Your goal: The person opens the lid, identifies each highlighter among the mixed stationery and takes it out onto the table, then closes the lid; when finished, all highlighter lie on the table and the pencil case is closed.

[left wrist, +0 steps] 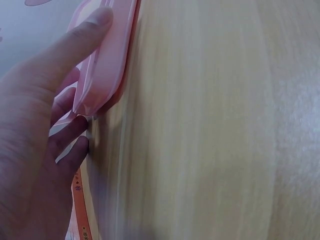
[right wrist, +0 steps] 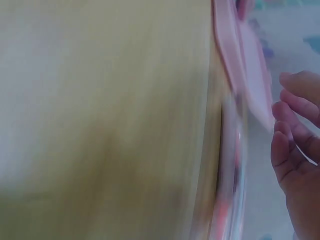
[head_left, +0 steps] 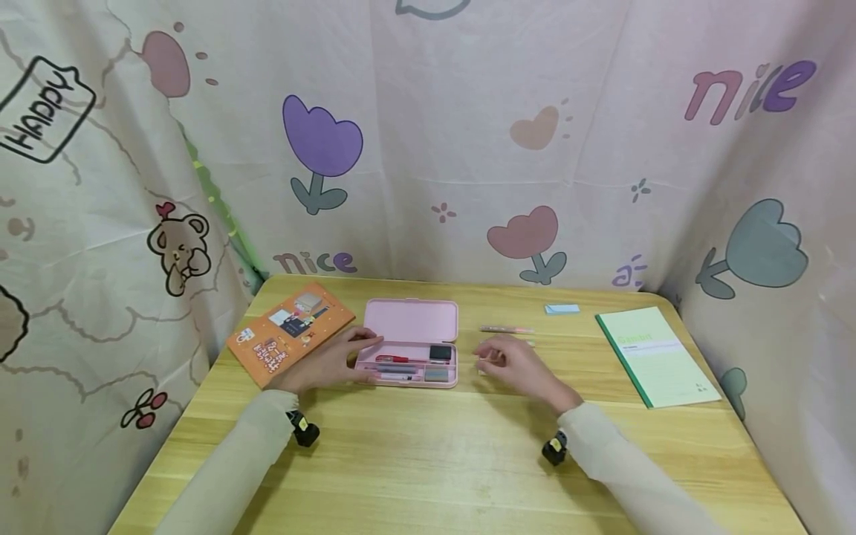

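Observation:
A pink pencil case (head_left: 411, 321) lies unfolded on the table, its lid leaning back. A red pen (head_left: 393, 360), several other pens, a dark block (head_left: 439, 353) and a grey block (head_left: 436, 375) fill its tray. My left hand (head_left: 334, 358) holds the case's left end, thumb on the near wall (left wrist: 112, 60) and fingers round the corner. To the right of the case, my right hand (head_left: 515, 365) hovers with loosely bent fingers (right wrist: 282, 150) and nothing visible between them. Slim pens (right wrist: 227, 175) lie beneath it, partly hidden by the hand in the head view.
An orange book (head_left: 287, 334) lies at the left, partly under the left wrist. One slim pen (head_left: 506, 329) lies behind the right hand. Farther back is a small light-blue item (head_left: 562, 309). A green notebook (head_left: 658, 357) lies near the right edge; a printed curtain (head_left: 428, 148) surrounds the table.

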Demonstrator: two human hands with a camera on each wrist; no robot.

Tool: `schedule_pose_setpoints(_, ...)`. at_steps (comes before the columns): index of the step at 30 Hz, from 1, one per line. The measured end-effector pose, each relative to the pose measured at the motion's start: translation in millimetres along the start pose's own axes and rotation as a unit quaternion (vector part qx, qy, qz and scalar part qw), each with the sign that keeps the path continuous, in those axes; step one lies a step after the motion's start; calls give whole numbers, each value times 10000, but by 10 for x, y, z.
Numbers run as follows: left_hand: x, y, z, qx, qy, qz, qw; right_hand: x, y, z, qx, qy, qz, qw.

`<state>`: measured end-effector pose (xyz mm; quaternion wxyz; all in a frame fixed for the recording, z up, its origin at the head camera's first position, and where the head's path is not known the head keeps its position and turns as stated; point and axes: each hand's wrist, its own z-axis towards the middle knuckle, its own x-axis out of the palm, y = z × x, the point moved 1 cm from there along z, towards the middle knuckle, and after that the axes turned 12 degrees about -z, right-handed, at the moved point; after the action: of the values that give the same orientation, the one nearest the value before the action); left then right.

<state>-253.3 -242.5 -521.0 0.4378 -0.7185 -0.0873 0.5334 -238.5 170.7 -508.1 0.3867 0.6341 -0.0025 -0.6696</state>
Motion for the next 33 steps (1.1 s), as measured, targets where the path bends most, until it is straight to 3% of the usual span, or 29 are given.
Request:
schedule_pose_setpoints(6, 5, -2, 10, 6, 16, -61, 10000, 296, 392, 246, -563, 376, 76, 9977)
schedule_pose_setpoints(13, 1, -25, 17, -6, 8, -102, 9999, 575, 650, 401, -1081, 530, -712, 9902)
schedule_pose_setpoints(21, -1, -17, 11, 14, -1, -53, 10000, 645, 805, 463, -1055, 838, -1378, 9812)
schedule_pose_setpoints(33, -3, 19, 15, -50, -21, 30, 10000, 661, 923, 547, -948, 1048, -1625, 9765)
